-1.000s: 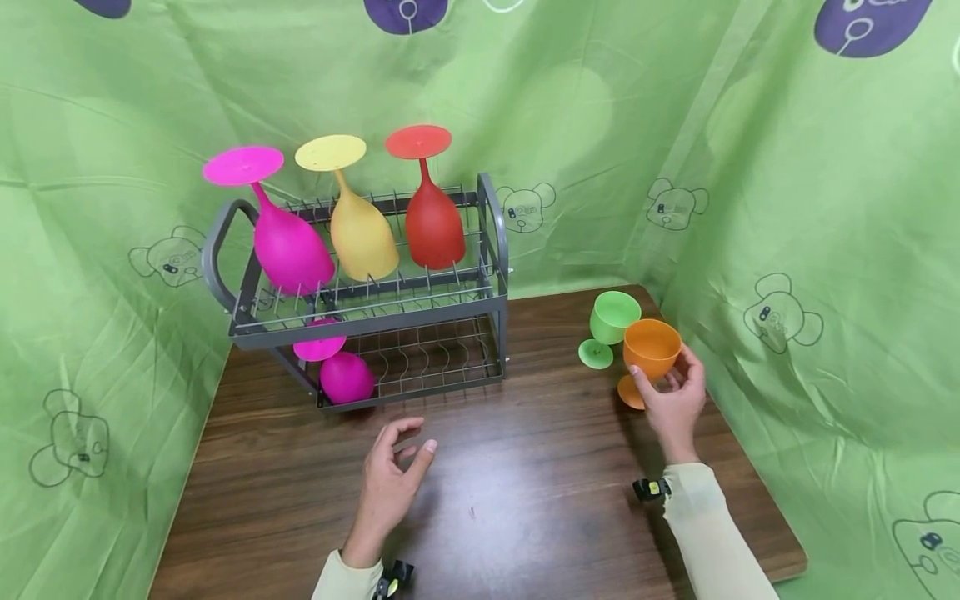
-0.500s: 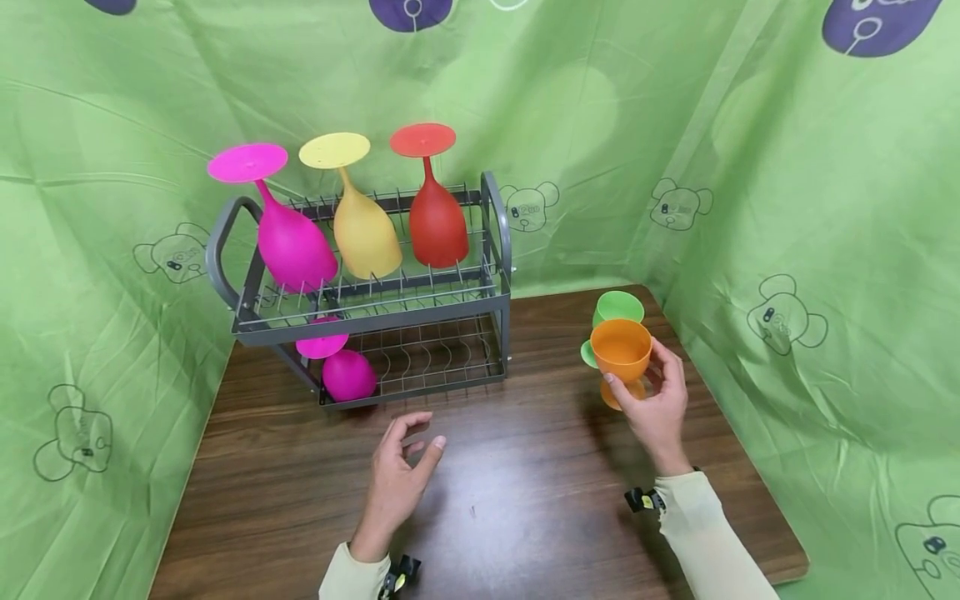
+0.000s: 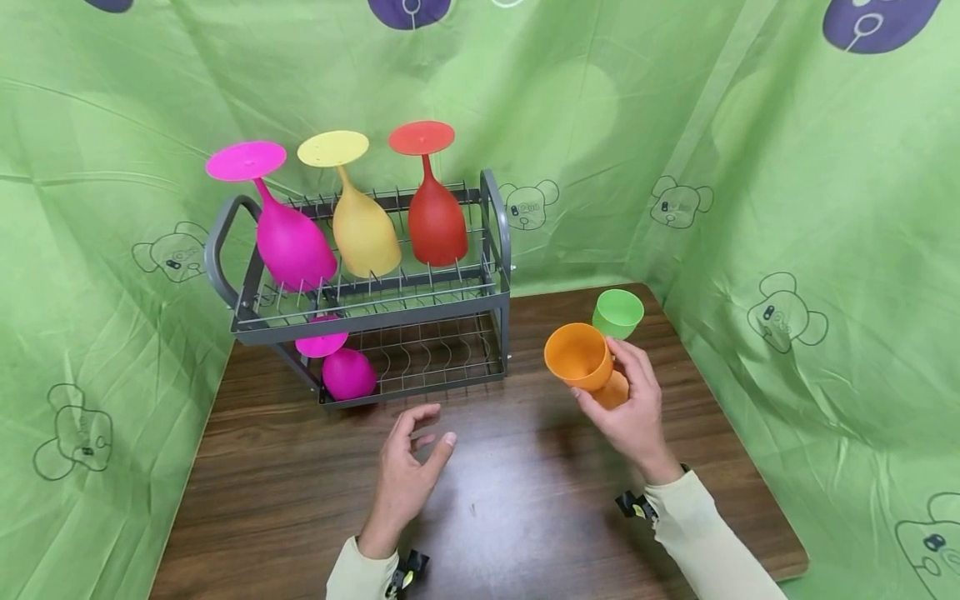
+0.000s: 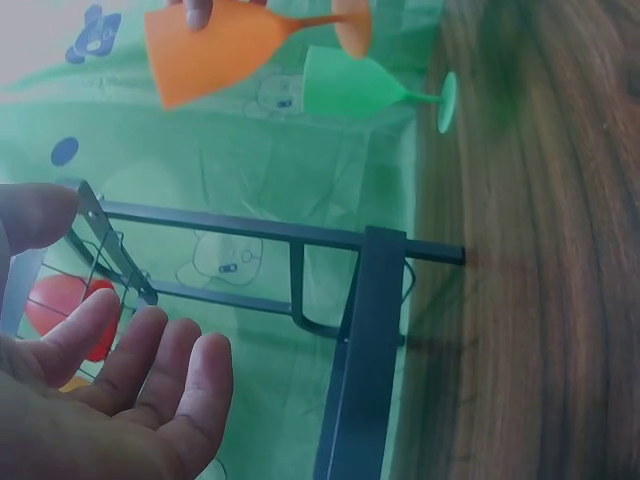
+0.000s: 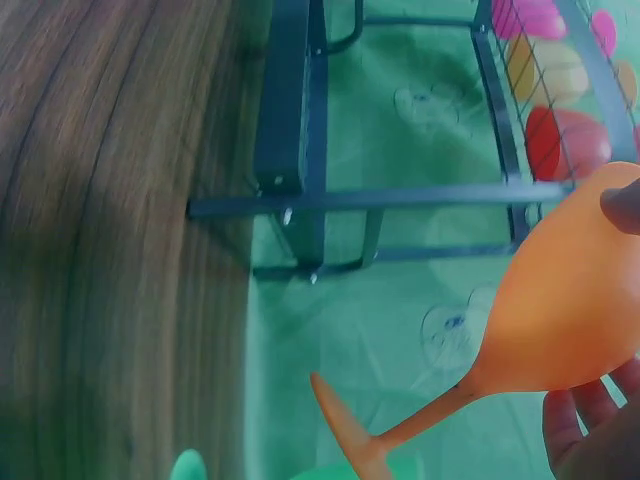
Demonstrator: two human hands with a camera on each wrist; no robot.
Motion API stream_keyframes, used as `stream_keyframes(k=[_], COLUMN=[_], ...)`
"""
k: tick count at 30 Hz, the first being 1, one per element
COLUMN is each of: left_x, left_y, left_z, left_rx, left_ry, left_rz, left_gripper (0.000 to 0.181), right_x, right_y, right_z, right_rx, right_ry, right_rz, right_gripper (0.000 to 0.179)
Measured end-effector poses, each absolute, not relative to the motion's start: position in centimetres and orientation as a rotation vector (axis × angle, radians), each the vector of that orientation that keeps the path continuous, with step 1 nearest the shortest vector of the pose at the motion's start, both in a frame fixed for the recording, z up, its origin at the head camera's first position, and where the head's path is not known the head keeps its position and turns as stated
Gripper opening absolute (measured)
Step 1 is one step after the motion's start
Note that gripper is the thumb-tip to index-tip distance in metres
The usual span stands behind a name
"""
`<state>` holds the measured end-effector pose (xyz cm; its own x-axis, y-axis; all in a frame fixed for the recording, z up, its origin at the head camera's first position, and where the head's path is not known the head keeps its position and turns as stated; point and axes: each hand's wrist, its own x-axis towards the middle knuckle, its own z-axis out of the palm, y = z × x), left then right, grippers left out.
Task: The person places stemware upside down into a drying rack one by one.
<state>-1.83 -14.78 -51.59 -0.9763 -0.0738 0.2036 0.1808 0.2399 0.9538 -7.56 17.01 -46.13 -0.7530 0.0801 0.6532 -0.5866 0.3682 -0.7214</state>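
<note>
My right hand (image 3: 630, 415) grips an orange goblet (image 3: 576, 354) by its bowl, thumb on one side and fingers on the other. The goblet leans to the left; in the right wrist view its stem and foot (image 5: 345, 425) hang clear of the table. Behind it a green goblet (image 3: 619, 312) stands upright on the table, its foot hidden in the head view. My left hand (image 3: 408, 475) hovers over the table in front of the rack, fingers loosely bent and holding nothing. In the left wrist view its fingers (image 4: 205, 385) show beside the rack frame.
A grey two-tier dish rack (image 3: 375, 317) stands at the back left. Upside down on its top tier are magenta (image 3: 292, 246), yellow (image 3: 365, 233) and red (image 3: 437, 225) goblets. Another magenta goblet (image 3: 348, 375) lies on the lower tier. Green cloth (image 3: 570, 125) surrounds the wooden table (image 3: 510, 500).
My right hand has lifted the orange goblet and carried it left, away from the green one, tilting it on the way. My left hand has shifted slightly right and forward.
</note>
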Motion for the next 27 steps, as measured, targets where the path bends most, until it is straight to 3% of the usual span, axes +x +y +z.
stream_keyframes(k=[17, 27], left_x=[-1.0, -0.9], left_y=[-14.1, -13.8], left_z=[-50.1, -49.5], left_rx=[-0.167, -0.211], left_ry=[-2.310, -2.351], left_rz=[-1.849, -1.818], left_gripper=[0.059, 0.081], right_x=[-8.4, -7.7], right_y=[13.2, 10.7], right_z=[-48.2, -48.7], right_rx=[0.913, 1.165], right_ry=[-2.096, -2.161], right_rz=[1.133, 0.845], right_gripper=[0.085, 0.085])
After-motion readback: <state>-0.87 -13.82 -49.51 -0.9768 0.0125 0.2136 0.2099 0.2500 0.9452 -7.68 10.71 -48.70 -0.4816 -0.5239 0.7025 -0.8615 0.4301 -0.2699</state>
